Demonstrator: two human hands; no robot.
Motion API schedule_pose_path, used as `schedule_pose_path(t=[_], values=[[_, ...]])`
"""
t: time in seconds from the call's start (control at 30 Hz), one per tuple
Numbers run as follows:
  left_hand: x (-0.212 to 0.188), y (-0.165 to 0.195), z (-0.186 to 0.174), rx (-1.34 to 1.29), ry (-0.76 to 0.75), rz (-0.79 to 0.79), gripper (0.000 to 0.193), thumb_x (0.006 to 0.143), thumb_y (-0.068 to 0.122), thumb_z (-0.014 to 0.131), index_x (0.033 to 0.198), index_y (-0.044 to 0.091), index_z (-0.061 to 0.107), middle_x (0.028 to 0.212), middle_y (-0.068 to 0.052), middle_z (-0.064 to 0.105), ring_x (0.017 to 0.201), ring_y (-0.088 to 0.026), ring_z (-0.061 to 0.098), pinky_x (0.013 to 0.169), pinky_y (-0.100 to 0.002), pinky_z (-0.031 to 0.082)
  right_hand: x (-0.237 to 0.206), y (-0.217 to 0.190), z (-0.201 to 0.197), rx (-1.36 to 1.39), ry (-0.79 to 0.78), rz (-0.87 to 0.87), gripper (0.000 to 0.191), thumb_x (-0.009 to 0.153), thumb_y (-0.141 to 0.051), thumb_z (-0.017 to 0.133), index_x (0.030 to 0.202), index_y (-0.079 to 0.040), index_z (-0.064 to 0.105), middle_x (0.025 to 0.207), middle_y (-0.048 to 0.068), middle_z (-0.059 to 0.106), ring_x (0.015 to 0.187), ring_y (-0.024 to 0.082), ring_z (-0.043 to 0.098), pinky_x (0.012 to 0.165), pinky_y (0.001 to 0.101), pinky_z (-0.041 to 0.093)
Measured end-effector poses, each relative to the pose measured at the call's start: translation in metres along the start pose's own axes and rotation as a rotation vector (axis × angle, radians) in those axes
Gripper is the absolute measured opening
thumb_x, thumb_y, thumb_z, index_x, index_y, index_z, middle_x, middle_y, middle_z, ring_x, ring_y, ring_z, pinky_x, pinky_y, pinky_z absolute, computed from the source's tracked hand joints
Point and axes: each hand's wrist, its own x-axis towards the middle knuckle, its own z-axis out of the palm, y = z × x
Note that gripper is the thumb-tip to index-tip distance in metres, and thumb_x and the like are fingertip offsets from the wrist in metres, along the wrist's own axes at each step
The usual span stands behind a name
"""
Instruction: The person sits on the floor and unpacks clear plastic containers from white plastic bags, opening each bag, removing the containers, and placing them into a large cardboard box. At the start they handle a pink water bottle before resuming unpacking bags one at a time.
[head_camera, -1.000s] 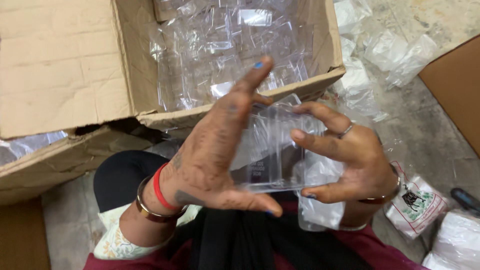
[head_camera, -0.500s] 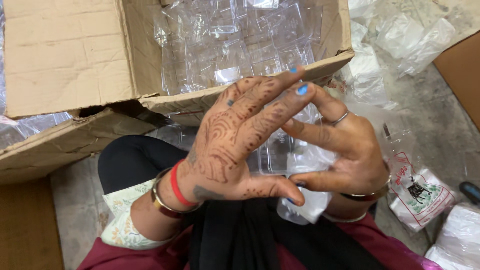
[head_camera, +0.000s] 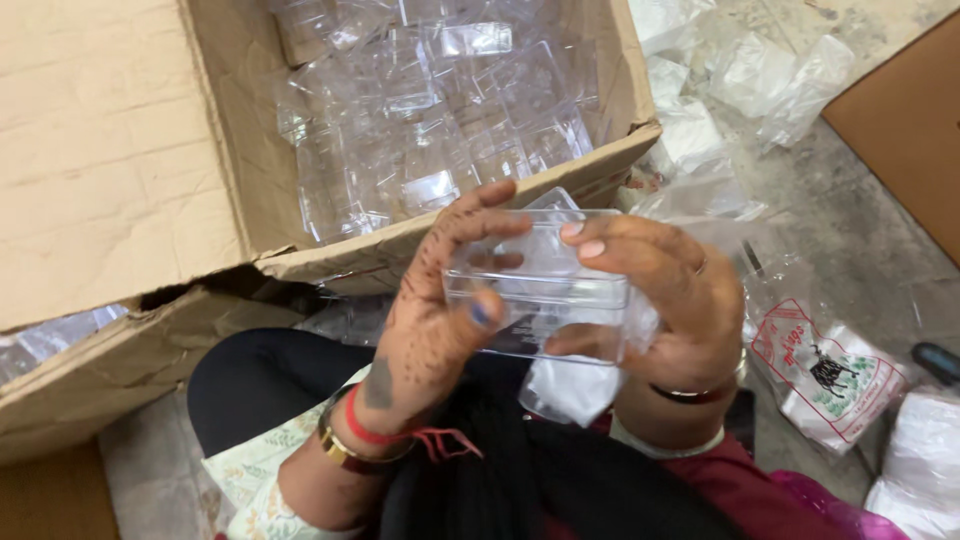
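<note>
Left hand (head_camera: 430, 310): grips the clear plastic box (head_camera: 540, 285) at its left end.
Right hand (head_camera: 665, 295): clasps its right end.
Box: held near, before the cardboard carton (head_camera: 300, 240) of clear boxes.

Cardboard box (head_camera: 130, 180) — cut off top-left

Left hand (head_camera: 435, 320) and right hand (head_camera: 665, 300) grip a clear plastic box (head_camera: 540, 290) — above a carton (head_camera: 330, 255).
</note>
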Motion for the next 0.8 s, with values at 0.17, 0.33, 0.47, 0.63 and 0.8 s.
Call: schedule_pose_path(t=[0.17,0.33,0.47,0.63,0.8], values=[[0.003,-0.001,-0.011,0.047,-0.127,-0.137,0.067,0.088,0.037,0.083,0.142,0.007,0.057,0.160,-0.014,0.034,0.139,-0.022,0.046,0.118,-0.041,0.042,0.000,0.016,-0.021,0.125,-0.083,0.032,0.073,0.067,-0.028,0.095,0.125,0.000,0.059,0.124,0.016,0.067,0.121,0.029,0.070,0.102,0.0371,0.058],[-0.001,-0.026,-0.012,0.393,0.140,0.109,0.059,0.087,0.024,0.086,0.138,0.006,0.061,0.160,-0.015,0.037,0.135,-0.026,0.047,0.123,-0.040,0.040,-0.007,0.033,-0.031,0.200,0.131,0.229,0.067,0.077,-0.024,0.089,0.131,0.001,0.058,0.127,0.012,0.067,0.127,0.024,0.064,0.109,0.0364,0.052],[-0.002,-0.064,-0.012,0.749,0.261,0.381,0.057,0.084,0.021,0.088,0.134,0.011,0.063,0.160,-0.012,0.028,0.148,-0.033,0.039,0.125,-0.046,0.038,-0.019,0.038,-0.055,-0.144,0.340,0.397,0.051,0.090,-0.015,0.083,0.134,0.002,0.061,0.123,0.012,0.071,0.117,0.019,0.067,0.106,0.0295,0.051],[0.006,-0.117,-0.004,0.965,0.139,0.458,0.057,0.080,0.031,0.094,0.128,0.015,0.068,0.159,-0.017,0.032,0.153,-0.040,0.036,0.127,-0.053,0.039,-0.019,0.047,-0.055,-0.264,0.313,0.430,0.037,0.098,-0.009,0.085,0.128,0.003,0.065,0.114,0.012,0.074,0.110,0.018,0.070,0.101,0.0285,0.053],[0.004,-0.122,-0.017,0.914,0.103,0.499,0.082,0.079,0.050,0.086,0.144,0.015,0.050,0.165,-0.025,0.024,0.158,-0.045,0.020,0.125,-0.063,0.028,-0.021,0.052,-0.054,-0.213,0.333,0.437,0.040,0.097,-0.012,0.082,0.130,0.003,0.065,0.111,0.013,0.072,0.107,0.017,0.069,0.101,0.0289,0.053]])
